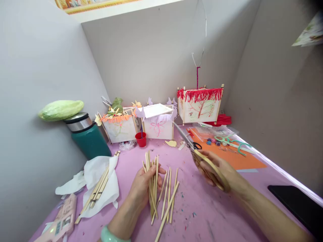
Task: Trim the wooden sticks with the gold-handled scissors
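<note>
Left hand (142,185) grips upright sticks (151,181); right hand (217,171), just beside, clasps scissors (191,144) pointing away.

left hand (142,186): its palm was turned away, and the lower ends of the sticks (152,178) it gripped were hidden behind its fingers.
right hand (217,169): the fingers inside the scissors' (199,153) yellow handle loops were mostly covered; how the blades stood was too small to tell.
forearms: both were cut off by the bottom edge.
pink box (60,223): cut off at the bottom edge, its printing too small to read.
black slab (297,206): ran out past the right edge.
picture (83,4): only a strip showed at the top edge.
beads (213,141): too small to tell apart.
flask (87,134): its base was hidden behind white tissue (101,178).
</note>
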{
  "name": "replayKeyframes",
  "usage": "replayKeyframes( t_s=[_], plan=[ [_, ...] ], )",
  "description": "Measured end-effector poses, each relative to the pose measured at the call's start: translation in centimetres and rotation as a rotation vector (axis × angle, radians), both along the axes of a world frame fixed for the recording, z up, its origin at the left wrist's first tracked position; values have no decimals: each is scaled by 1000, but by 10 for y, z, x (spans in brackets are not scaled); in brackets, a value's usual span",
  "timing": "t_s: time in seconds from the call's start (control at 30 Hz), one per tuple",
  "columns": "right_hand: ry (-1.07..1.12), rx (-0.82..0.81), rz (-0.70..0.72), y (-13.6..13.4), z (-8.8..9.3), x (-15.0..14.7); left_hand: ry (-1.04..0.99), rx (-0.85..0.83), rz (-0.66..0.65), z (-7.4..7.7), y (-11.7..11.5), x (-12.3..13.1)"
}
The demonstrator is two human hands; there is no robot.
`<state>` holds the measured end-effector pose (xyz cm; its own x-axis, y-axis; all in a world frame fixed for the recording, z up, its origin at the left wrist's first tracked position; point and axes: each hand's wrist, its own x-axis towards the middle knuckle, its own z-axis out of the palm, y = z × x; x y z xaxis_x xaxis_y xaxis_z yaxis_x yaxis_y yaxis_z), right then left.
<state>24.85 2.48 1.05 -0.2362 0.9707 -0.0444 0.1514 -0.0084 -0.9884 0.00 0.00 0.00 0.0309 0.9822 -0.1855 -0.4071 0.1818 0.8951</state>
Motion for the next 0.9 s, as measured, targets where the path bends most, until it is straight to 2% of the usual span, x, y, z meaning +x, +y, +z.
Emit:
replayKeyframes(
  t_s=[0.07, 0.13, 0.27, 0.37, 0.6, 0.9],
  plan=[
    [3, -49, 41, -4, -1, -6, -24, 13, 10, 0, 0, 0],
    [-102, -12, 34, -8, -5, -10, -29, 28, 3, 1, 0, 1],
    [-432, 282, -32, -11, -11, -13, -19, 74, -5, 4, -1, 2],
    [-634, 414, -13, -14, -11, -15, 3, 94, -20, 5, -2, 2],
    [-786, 551, 62, -22, -15, -24, 24, 94, -21, 4, -3, 4],
    [-899, 739, -24, -24, -28, -28, 11, 40, -6, 9, -5, 6]
  ],
)
